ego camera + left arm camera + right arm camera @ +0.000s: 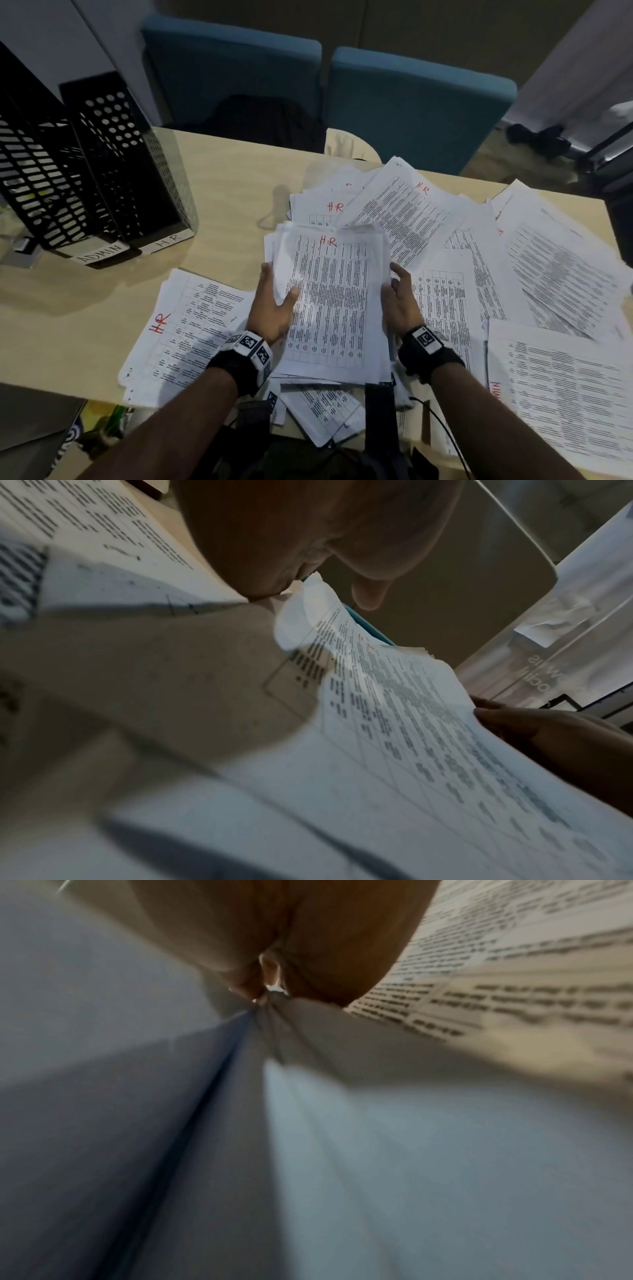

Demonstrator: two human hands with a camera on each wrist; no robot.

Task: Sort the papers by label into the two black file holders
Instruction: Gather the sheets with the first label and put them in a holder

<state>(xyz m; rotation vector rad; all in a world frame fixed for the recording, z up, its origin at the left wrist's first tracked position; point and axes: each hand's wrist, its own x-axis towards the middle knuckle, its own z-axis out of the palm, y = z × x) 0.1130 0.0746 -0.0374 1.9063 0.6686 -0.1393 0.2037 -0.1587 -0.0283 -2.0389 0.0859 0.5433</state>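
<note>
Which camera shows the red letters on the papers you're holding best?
The head view. The red HR on top of the held stack reads clearly there, between the left hand and right hand. The left wrist view shows only faint red specks on that page; the right wrist view shows blurred edges.

A stack of papers (pixel 334 301) marked "HR" in red is held between the left hand (pixel 272 310), thumb on its top sheet, and the right hand (pixel 400 301) at its right edge. More sheets (pixel 534 260) lie scattered over the wooden surface (pixel 222 178) to the right and near. Two black file holders (pixel 102 164), labelled "ADMIN" and "HR", stand at far left. Two blue chairs (pixel 411 102) sit beyond.
</note>
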